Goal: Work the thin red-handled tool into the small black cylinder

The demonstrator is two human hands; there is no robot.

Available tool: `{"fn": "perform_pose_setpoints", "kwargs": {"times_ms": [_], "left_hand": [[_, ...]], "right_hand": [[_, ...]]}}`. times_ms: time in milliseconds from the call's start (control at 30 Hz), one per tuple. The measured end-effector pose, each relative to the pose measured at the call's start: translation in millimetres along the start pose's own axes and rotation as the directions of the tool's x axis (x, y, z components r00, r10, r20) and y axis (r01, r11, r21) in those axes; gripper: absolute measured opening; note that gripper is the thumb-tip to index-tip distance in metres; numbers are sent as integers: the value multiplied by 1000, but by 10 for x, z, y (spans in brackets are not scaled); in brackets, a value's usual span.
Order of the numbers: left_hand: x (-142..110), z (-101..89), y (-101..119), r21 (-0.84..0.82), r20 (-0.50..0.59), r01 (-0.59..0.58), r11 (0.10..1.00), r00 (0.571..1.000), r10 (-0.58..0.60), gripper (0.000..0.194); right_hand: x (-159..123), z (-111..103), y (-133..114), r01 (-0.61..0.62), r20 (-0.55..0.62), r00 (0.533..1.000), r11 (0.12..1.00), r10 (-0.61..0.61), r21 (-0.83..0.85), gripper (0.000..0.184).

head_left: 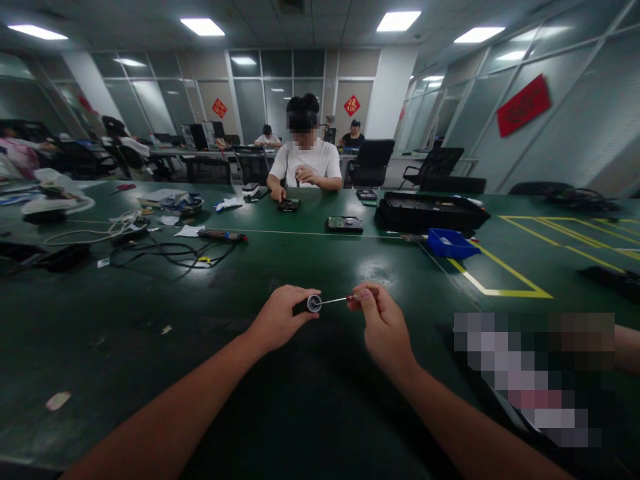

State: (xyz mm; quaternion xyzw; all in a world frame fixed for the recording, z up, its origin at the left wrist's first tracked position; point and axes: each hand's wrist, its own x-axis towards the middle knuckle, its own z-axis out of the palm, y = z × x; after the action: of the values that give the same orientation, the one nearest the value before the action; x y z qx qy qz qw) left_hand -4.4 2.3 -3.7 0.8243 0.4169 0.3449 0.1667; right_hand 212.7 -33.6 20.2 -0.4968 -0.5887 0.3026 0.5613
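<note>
Though small, round part (314,303) between hands (284,316) (382,321)

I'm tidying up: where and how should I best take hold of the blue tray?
Probably pinch the blue tray by its near rim, coming from your side: that wall faces you, while the black case stands close behind.

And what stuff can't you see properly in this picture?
All in the head view:
Tip of the thin tool: too small, at the round piece in the left hand.
Tool's handle: partly covered by the right hand.
Long thing, lower right: blurred into squares.
Another person's forearm: cut off by the right edge.
</note>
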Motion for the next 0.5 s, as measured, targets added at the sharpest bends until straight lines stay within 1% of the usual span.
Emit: {"fn": "perform_pose_setpoints", "kwargs": {"times_ms": [233,400,500], "left_hand": [[-7,-13,2,6,-9,9,1000,1000,-9,41],[-6,-7,-5,17,-5,-2,1000,1000,2,42],[-8,-3,-9,20,-10,-3,1000,1000,3,42]], "right_hand": [[-17,-7,7,58,4,998,998,-58,-35,24],[-42,-10,-36,105,53,993,992,-102,-63,22],[-56,-5,-59,136,49,990,987,-132,-82,20]]}}
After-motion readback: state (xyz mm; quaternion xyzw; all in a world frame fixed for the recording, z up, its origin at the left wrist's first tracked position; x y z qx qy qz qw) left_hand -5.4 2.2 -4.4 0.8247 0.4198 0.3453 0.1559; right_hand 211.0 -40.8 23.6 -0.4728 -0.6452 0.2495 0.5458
